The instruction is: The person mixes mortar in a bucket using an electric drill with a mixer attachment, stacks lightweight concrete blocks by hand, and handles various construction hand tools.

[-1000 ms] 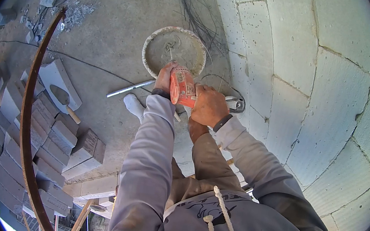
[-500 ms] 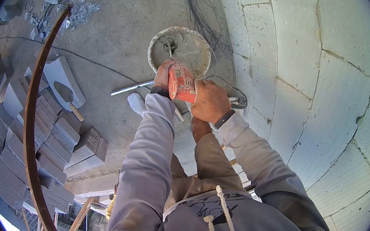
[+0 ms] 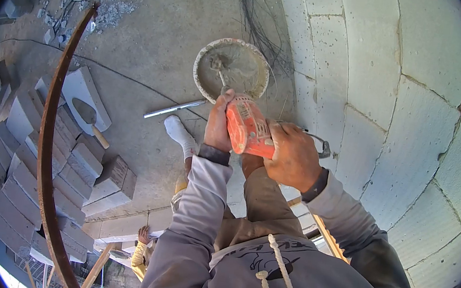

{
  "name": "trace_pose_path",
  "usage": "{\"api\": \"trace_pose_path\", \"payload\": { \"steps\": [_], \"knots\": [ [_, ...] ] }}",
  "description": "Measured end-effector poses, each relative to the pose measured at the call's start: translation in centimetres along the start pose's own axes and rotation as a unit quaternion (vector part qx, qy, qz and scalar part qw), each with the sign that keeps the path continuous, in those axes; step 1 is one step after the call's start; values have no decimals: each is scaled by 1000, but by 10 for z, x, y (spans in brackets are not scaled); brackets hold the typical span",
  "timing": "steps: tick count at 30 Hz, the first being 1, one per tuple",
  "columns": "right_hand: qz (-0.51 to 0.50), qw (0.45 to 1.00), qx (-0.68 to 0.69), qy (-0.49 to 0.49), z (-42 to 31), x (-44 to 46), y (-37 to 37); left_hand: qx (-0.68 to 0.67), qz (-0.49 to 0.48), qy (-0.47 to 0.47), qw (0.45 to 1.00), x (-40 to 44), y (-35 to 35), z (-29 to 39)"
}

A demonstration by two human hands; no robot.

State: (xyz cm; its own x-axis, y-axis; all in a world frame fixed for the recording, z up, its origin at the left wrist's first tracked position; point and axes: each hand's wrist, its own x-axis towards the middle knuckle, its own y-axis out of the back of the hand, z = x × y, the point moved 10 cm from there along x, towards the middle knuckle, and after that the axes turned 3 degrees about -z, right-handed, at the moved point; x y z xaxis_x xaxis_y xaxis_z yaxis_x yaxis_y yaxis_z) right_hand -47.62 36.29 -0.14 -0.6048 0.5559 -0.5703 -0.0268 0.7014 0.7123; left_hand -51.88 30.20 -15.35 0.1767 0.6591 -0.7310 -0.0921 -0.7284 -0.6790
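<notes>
Both my hands are closed around an orange-red power drill (image 3: 247, 124). My left hand (image 3: 220, 123) wraps its front end, near the chuck. At the rear handle, my right hand (image 3: 295, 158) has its fingers curled round the grip. A mixing paddle (image 3: 217, 63), coated in grey mix, extends from the drill over the bucket (image 3: 197, 72). Whether the paddle's tip still touches the wet grey mortar (image 3: 250, 69) I cannot tell. The bucket stands on the concrete floor with a crusted pale rim. A dark cord (image 3: 324, 147) loops beside my right hand.
Pale block wall (image 3: 368, 137) rises on the right. Stacked blocks (image 3: 77, 166) fill the left, with a trowel (image 3: 84, 113) on one. A metal bar (image 3: 175, 108) lies near the bucket; wires (image 3: 251, 10) lie beyond. A curved rusty bar (image 3: 48, 140) crosses the left. Another person's hand (image 3: 144, 235) shows below.
My hands and the drill have moved back toward my body and right in view. More of the paddle's shaft shows. Another person's hand and yellow sleeve have come further into view.
</notes>
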Motion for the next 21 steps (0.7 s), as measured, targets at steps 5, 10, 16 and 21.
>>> {"api": "trace_pose_path", "payload": {
  "steps": [5,10,16,21],
  "knots": [
    [14,1000,22,-7,-11,-13,24,-3,2,-10,1000,-17,-19,6],
    [45,999,-14,6,-7,20,3,-29,10,-34,999,-1,-10,21],
    [57,998,-29,-24,13,72,-33,-59,9,-78,995,65,31,41],
    [32,994,-14,-107,42,91,-28,-19,19,-73,997,90,19,45]
  ]
}}
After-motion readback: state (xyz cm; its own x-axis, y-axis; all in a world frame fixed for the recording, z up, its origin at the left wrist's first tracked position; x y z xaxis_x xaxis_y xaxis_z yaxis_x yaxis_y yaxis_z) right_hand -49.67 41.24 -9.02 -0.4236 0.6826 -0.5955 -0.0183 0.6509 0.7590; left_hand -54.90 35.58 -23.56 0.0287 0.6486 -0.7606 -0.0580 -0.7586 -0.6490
